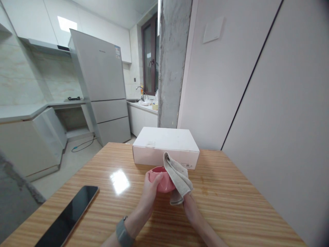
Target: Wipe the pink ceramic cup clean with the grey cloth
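A glossy pink bowl (166, 185) is over the worktop (226, 206), a creased grey cloth (178, 176) covering its right side.

Right hand (187, 199), mostly lost behind the grey cloth (179, 176), which also screens part of the pink bowl (166, 185)! Left of the left hand (151, 188), the phone (70, 218) runs off the bottom edge; beyond both hands, print on the white box (166, 139) is too tiny to read!

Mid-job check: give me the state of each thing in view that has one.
Left hand: gripping the pink bowl
Pink bowl: held, cloth against its right side
Gray cloth: folded over, draped at the right hand
Right hand: mostly covered by the cloth
White cardboard box: lid shut
Smartphone: lying flat, screen dark
Refrigerator: doors shut
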The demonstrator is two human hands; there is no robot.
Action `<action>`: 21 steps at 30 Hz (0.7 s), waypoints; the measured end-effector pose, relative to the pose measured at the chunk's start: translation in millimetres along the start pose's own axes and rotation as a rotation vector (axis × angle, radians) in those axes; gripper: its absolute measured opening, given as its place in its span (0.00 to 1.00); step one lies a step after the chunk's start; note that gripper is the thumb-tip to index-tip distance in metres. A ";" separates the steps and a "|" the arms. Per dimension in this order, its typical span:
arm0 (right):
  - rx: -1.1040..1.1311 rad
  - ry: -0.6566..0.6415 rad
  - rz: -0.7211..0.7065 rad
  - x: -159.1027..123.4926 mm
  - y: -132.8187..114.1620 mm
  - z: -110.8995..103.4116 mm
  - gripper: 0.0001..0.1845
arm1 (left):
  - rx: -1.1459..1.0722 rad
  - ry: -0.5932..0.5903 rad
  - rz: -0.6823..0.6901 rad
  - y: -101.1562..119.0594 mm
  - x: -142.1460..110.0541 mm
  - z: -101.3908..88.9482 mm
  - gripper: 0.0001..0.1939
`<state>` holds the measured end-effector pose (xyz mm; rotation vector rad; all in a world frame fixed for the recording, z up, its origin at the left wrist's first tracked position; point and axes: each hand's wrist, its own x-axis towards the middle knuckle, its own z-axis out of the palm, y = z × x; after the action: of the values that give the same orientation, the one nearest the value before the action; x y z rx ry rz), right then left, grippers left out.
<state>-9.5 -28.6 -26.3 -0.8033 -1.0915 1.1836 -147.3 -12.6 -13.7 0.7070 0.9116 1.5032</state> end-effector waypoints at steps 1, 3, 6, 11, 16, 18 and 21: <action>0.038 0.037 0.013 1.4 1.5 0.7 0.24 | -0.008 -0.023 -0.006 0.9 0.3 -0.4 0.25; 0.140 0.145 0.069 5.4 6.1 -0.6 0.27 | -0.056 -0.126 -0.038 4.3 0.1 -0.7 0.25; 0.291 0.248 0.185 11.4 8.6 -4.3 0.29 | -0.036 -0.211 -0.056 10.7 -2.2 -0.9 0.24; 0.505 0.076 0.255 14.0 -13.3 3.8 0.24 | 0.121 -0.148 0.051 13.3 -7.8 -1.2 0.31; 0.539 0.006 0.255 14.3 -27.1 12.8 0.19 | -0.027 -0.354 -0.013 10.9 -10.9 -1.6 0.40; 0.544 0.011 0.270 15.2 -24.5 11.6 0.20 | -0.046 -0.368 -0.053 11.3 -11.2 -1.7 0.39; 0.528 0.083 0.287 15.7 -15.0 5.4 0.21 | -0.025 -0.288 -0.083 12.4 -10.3 -1.4 0.35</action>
<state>-9.7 -17.0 -7.1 -0.5960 -0.5601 1.5763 -153.5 -23.1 -3.1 0.8331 0.6939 1.2973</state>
